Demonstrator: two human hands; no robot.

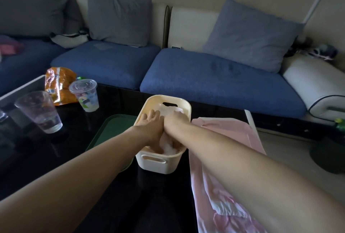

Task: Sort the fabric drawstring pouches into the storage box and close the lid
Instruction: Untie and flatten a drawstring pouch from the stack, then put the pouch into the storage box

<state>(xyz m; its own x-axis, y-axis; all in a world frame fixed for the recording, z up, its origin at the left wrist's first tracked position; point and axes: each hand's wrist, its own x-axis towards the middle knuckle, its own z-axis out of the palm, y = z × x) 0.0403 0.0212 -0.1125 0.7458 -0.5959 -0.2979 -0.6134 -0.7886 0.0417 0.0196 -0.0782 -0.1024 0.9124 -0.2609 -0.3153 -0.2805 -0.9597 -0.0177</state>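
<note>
1. Fingers point(149, 116) of the left hand point(152, 126) lie spread flat, pressing down on the pale pink and white fabric drawstring pouches point(169, 110) directly beneath them.
2. The right hand point(174, 120) touches it alongside; whether it grips or presses, I cannot tell.
3. Both sit inside the cream oblong plastic storage box point(183, 106), whose long axis runs away from the person; the green flat lid point(112, 130) lies left of the fingers.

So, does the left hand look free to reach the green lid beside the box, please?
Probably yes. The left hand is pressing pouches down in the box, and the green lid lies flat right beside it on that side, nothing on it; only the left forearm crosses above its near edge.
</note>
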